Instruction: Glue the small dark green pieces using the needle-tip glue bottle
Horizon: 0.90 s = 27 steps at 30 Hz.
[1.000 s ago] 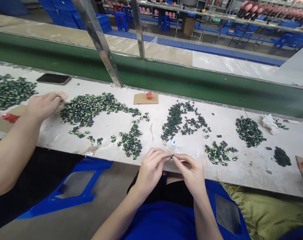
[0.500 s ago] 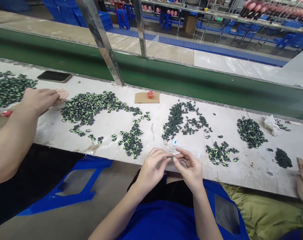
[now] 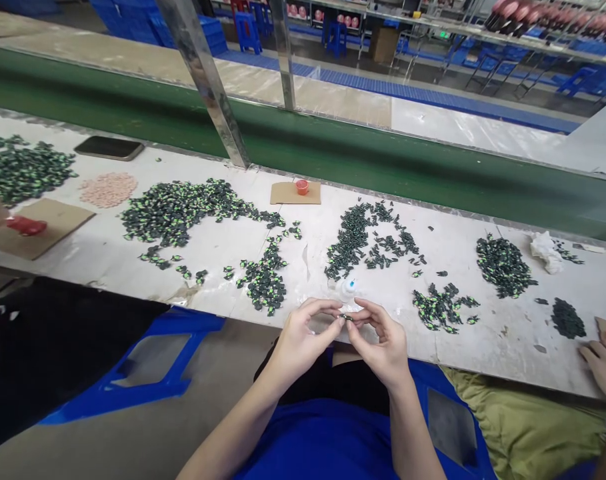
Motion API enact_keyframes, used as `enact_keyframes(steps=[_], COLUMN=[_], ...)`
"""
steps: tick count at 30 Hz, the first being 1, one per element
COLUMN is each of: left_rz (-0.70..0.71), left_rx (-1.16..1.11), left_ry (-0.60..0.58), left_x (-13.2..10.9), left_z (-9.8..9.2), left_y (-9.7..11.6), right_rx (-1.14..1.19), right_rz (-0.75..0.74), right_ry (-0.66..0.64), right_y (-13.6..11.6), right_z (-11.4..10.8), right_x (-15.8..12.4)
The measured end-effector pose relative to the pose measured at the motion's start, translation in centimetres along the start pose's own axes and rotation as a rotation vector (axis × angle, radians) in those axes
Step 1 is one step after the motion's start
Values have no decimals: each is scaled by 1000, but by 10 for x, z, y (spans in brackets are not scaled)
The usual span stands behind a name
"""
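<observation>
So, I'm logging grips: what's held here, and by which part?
One tiny dark piece, pinched from either side by fingertips of left hand and right hand.

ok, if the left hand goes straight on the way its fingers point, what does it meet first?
The left hand points right, at the right hand. First comes the small dark piece that both hands pinch, then the right hand itself, seemingly right behind it.

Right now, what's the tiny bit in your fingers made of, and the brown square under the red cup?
Tiny bit: probably plastic or rubber, dark, matte like the piles; too small to confirm. Brown square: likely cardboard, dull flat tan.
</observation>
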<state>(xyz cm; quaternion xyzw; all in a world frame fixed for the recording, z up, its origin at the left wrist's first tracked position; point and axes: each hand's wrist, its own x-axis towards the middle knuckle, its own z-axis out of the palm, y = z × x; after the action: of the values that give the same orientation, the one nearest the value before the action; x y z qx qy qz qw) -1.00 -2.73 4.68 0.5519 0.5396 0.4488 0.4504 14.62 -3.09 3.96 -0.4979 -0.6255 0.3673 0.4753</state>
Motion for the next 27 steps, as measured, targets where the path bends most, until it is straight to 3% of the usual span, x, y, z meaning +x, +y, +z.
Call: enact_keyframes(steps=[9,13,15,17,21,24,27], left_rz=[-20,10,40,87,184,230,216], left_rx=[-9,-6,25,108,472,745,921], left_ry=[-45,-183,-222,-149,200,334,292], left_x=[-2,-2,0,6,23,32,32], left_z=[4,2,-4,-15,-44,-62,-69], left_y=[2,8,9,6,-12,-26,-33], right_rx=[39,-47,-156,-291,-562,-667,-689], right_rz=[4,-47,-87,-89,-65,-145,-171], right_ry=[31,-14,29,158,355,338,204], right_y=[-1,0,5,13,28,31,30], right_z=[0,-21,-40,-59,-83,-76,-54], right_x=[-1,-1,0,3,8,11,16])
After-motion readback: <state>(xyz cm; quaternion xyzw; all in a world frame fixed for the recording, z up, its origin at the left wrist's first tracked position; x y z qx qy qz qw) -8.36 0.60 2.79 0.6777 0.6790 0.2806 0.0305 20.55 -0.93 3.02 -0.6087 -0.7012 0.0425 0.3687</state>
